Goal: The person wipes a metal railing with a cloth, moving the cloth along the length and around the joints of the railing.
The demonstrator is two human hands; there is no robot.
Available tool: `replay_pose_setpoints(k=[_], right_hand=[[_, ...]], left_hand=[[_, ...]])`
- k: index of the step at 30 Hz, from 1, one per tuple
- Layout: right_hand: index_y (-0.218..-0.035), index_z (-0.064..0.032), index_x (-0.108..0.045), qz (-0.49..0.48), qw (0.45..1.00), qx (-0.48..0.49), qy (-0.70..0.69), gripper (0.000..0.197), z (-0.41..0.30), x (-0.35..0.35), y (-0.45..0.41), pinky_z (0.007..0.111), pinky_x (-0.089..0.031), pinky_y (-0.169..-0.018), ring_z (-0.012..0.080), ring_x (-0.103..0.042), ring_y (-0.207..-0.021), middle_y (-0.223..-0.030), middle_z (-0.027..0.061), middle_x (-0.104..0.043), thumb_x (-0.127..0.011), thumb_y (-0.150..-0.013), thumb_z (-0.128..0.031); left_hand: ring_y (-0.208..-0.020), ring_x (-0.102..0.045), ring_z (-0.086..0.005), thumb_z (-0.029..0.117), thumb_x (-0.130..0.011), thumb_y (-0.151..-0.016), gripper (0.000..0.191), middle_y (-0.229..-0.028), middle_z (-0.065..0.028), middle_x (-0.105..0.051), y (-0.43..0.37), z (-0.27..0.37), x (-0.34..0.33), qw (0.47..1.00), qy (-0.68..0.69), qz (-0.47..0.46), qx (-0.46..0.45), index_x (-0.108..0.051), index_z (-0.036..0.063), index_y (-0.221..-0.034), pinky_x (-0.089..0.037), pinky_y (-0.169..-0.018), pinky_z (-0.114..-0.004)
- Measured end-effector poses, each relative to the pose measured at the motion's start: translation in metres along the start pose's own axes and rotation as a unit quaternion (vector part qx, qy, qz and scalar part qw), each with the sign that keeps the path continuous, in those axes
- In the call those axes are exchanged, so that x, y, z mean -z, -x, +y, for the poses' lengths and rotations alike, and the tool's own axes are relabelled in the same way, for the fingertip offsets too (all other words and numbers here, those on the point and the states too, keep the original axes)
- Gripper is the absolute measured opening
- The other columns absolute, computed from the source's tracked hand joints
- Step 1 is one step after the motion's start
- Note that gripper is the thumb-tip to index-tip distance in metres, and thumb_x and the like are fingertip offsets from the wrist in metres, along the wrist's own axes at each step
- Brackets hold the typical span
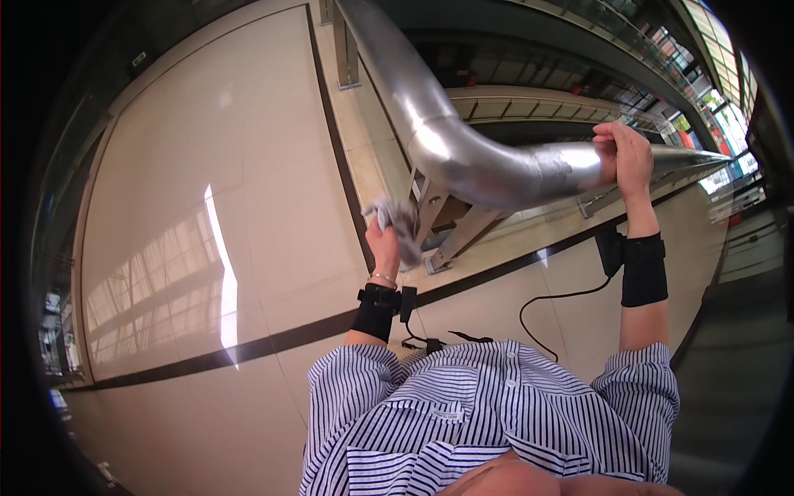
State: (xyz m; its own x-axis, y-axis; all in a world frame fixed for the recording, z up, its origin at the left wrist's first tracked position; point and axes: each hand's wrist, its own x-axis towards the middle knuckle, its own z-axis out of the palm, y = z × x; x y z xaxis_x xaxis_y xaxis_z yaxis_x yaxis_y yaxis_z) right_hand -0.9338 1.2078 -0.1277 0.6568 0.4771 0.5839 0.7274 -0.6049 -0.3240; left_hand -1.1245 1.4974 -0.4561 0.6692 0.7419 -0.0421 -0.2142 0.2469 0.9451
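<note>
My left hand is closed around a crumpled grey cloth, blurred at its lower end. It hangs just left of the metal post under the bend of a thick, shiny handrail. Over the straight part to the right of that bend, my right hand lies curved on the rail, its fingers together and bent across the top. The thumb's place is hidden. Dull, patchy marks show on the rail's metal between the bend and my right hand.
Glass panels and further posts stand beneath the rail, along a stone ledge. Beyond it drops an open atrium with other railings. Glossy tiles with a dark border strip cover the floor. A black cable loops from my right wrist band.
</note>
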Motion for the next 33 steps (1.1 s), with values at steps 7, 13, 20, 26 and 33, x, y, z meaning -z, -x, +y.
replay_pose_setpoints(k=[7, 13, 20, 26, 33], right_hand=[[-0.091, 0.0027, -0.069, -0.013, 0.999, -0.029, -0.042, 0.037, 0.003, -0.005, 0.002, 0.024, -0.049, -0.075, 0.0127, -0.065, -0.078, -0.085, 0.0070, -0.069, -0.044, -0.098, -0.024], [-0.089, 0.0013, -0.071, 0.004, 0.984, -0.074, -0.159, 0.039, -0.007, -0.002, -0.003, 0.024, -0.050, -0.074, 0.0123, -0.065, -0.077, -0.082, 0.0054, -0.069, -0.046, -0.097, -0.028], [-0.088, -0.0014, -0.071, 0.047, 0.999, 0.021, 0.002, 0.037, -0.016, -0.006, -0.005, 0.024, -0.050, -0.072, 0.0127, -0.066, -0.075, -0.080, 0.0052, -0.070, -0.048, -0.095, -0.029], [-0.086, -0.0047, -0.072, 0.041, 0.998, -0.011, -0.043, 0.037, -0.076, -0.003, -0.005, 0.026, -0.049, -0.072, 0.0139, -0.068, -0.075, -0.077, 0.0038, -0.070, -0.047, -0.093, -0.031], [-0.085, -0.0051, -0.072, 0.042, 0.999, -0.006, 0.011, 0.037, -0.074, -0.004, -0.007, 0.025, -0.049, -0.070, 0.0136, -0.067, -0.073, -0.076, 0.0039, -0.070, -0.047, -0.094, -0.031]], left_hand=[[-0.121, -0.048, -0.0417, -0.014, -0.045, -0.070, 0.069, -0.132, -0.0276, -0.048, 0.037, 0.032, -0.098, 0.933, -0.226, 0.037, -0.279, -0.039, -0.0025, -0.138, -0.038, -0.103, -0.040], [-0.117, -0.050, -0.0448, -0.006, -0.052, -0.071, 0.063, -0.135, -0.0320, -0.043, 0.042, -0.060, -0.090, 0.941, -0.319, 0.102, -0.036, -0.038, -0.0121, -0.132, -0.040, -0.101, -0.041], [-0.099, -0.056, -0.0439, -0.004, -0.049, -0.074, 0.032, -0.100, -0.0287, -0.060, 0.048, 0.041, -0.192, 0.994, -0.101, -0.032, -0.039, -0.054, -0.0083, -0.105, -0.043, -0.089, -0.041], [-0.114, -0.043, -0.0502, -0.010, -0.045, -0.074, 0.055, -0.120, -0.0300, -0.050, 0.069, 0.083, -0.207, 0.955, -0.110, -0.010, -0.274, -0.039, -0.0047, -0.128, -0.039, -0.096, -0.045], [-0.103, -0.051, -0.0482, -0.006, -0.052, -0.072, 0.036, -0.109, -0.0310, -0.056, 0.035, 0.027, -0.162, 0.922, -0.334, -0.162, -0.111, -0.054, -0.0037, -0.108, -0.043, -0.086, -0.051]])
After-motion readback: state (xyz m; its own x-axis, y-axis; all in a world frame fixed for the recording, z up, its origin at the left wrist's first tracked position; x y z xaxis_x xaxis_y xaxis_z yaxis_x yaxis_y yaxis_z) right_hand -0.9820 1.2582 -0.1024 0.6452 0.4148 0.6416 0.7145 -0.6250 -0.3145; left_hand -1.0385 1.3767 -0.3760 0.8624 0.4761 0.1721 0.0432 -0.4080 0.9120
